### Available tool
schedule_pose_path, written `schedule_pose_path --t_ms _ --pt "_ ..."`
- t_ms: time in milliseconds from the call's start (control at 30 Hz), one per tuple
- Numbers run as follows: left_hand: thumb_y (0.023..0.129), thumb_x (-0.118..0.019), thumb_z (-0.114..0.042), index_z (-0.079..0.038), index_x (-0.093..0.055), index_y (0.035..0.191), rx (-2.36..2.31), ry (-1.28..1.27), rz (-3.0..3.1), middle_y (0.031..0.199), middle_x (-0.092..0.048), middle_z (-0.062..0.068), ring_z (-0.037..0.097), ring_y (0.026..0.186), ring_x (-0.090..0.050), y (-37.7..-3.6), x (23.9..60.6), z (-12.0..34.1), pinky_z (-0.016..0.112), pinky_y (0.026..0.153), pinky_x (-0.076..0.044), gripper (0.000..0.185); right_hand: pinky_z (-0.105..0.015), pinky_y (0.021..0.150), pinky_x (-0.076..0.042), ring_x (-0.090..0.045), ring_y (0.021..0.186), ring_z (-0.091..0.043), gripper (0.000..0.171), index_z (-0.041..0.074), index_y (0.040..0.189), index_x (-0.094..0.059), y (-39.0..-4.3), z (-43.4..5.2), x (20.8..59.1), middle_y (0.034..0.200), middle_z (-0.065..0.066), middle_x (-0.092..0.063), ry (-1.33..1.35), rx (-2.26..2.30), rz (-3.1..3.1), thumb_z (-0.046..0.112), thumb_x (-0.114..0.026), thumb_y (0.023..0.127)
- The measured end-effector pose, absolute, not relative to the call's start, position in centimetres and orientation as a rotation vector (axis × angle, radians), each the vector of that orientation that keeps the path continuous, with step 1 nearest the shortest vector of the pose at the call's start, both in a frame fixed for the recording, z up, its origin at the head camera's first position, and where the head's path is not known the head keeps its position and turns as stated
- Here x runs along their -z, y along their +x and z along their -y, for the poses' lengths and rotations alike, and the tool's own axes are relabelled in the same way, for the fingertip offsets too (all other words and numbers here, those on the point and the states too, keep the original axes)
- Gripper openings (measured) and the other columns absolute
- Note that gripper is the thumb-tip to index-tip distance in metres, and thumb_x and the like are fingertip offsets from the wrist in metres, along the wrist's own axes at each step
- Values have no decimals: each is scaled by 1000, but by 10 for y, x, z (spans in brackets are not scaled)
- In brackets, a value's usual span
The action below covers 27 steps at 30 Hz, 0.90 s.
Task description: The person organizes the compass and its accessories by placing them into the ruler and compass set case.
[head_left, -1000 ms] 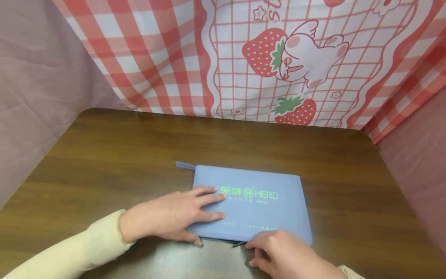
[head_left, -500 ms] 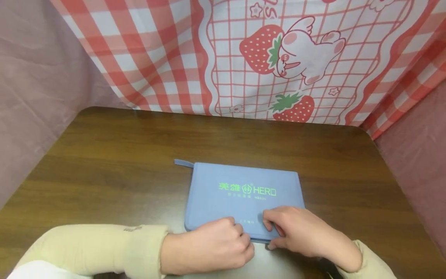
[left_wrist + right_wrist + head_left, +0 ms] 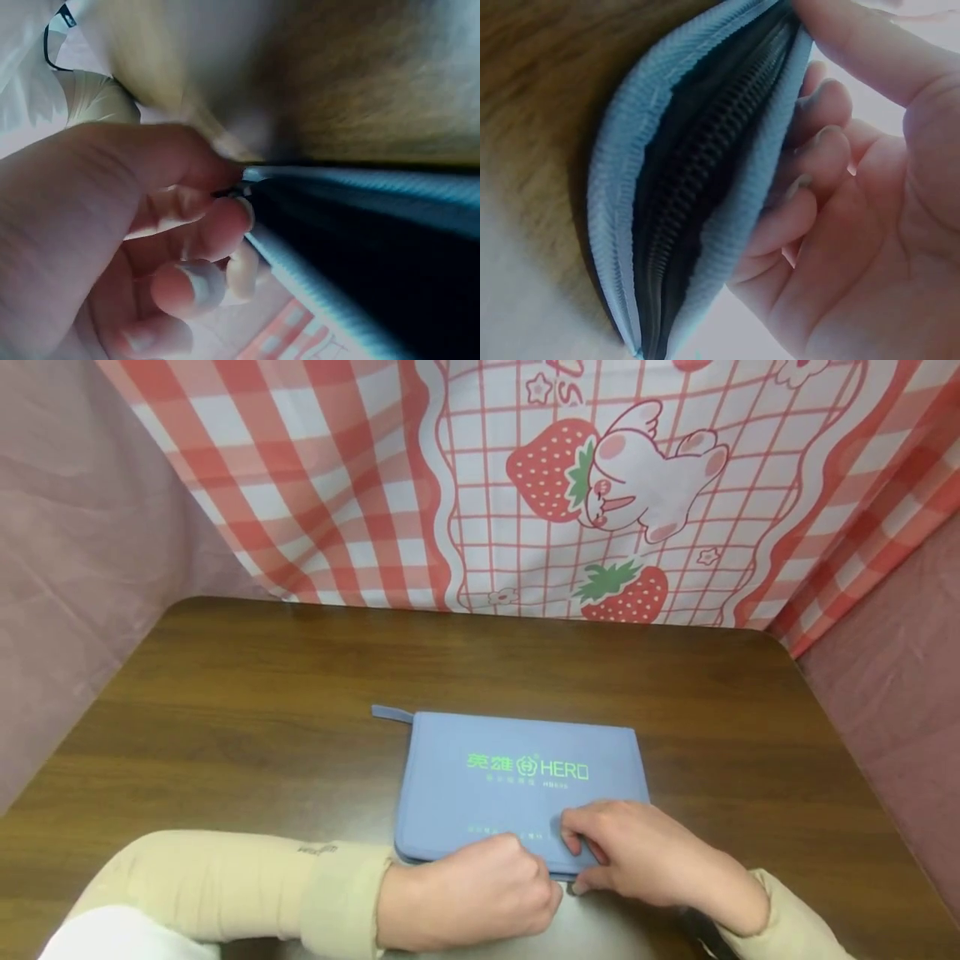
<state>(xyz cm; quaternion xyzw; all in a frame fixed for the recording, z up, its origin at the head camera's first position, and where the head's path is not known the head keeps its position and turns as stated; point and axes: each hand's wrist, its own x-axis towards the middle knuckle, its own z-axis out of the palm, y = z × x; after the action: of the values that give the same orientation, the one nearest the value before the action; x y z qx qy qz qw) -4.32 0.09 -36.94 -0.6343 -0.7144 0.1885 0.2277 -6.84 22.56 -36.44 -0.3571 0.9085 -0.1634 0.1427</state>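
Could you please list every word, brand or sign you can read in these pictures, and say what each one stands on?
"HERO", in green after two Chinese characters and a round logo: on the blue zip pouch.
Smaller green lines beneath it: too small to read.
Red letters at the top of the strawberry curtain: cut off, unreadable.

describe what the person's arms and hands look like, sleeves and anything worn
Both arms wear long cream sleeves with ribbed cuffs; the left sleeve has a small dark mark near the cuff. The left hand and right hand are bare, with no gloves or rings showing. Fingernails look short and unpainted.

Curled fingers (image 3: 225,217) at blue pouch (image 3: 360,187) edge
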Motion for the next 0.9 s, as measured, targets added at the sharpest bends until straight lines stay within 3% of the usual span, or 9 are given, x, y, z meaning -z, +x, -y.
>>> schedule_pose_path --t_ms 267,533,733,900 --pt "87 -65 -21 -31 -60 73 -323 -1775 2157 61 -50 -17 -2 52 -47 -41 371 -1 21 39 -38 18 -23 55 -35 -40 59 1 44 28 80 -46 -68 -227 365 64 20 -39 -1018 456 -2622 33 -89 70" --pt "76 -71 -17 -32 -54 59 -165 -1677 2403 55 -47 -16 3 45 -43 -36 368 3 23 38 -34 28 -23 56 -35 -40 59 0 44 28 81 -46 -69 -227 365 64 20 -39 -1005 450 -2614 35 -88 71" --pt "80 -72 -14 -21 -62 72 -141 -1528 2527 61 -51 -10 3 52 -50 -34 367 9 22 41 -42 15 -23 55 -35 -40 59 1 44 28 80 -46 -69 -226 365 64 21 -39 -1010 441 -2621 35 -88 71" --pt "80 -71 -7 -15 -59 70 -61 -1389 2676 59 -52 -6 7 51 -54 -32 364 31 24 40 -45 18 -24 56 -35 -41 60 0 44 29 81 -46 -70 -225 364 64 20 -39 -1008 420 -2618 37 -88 72"
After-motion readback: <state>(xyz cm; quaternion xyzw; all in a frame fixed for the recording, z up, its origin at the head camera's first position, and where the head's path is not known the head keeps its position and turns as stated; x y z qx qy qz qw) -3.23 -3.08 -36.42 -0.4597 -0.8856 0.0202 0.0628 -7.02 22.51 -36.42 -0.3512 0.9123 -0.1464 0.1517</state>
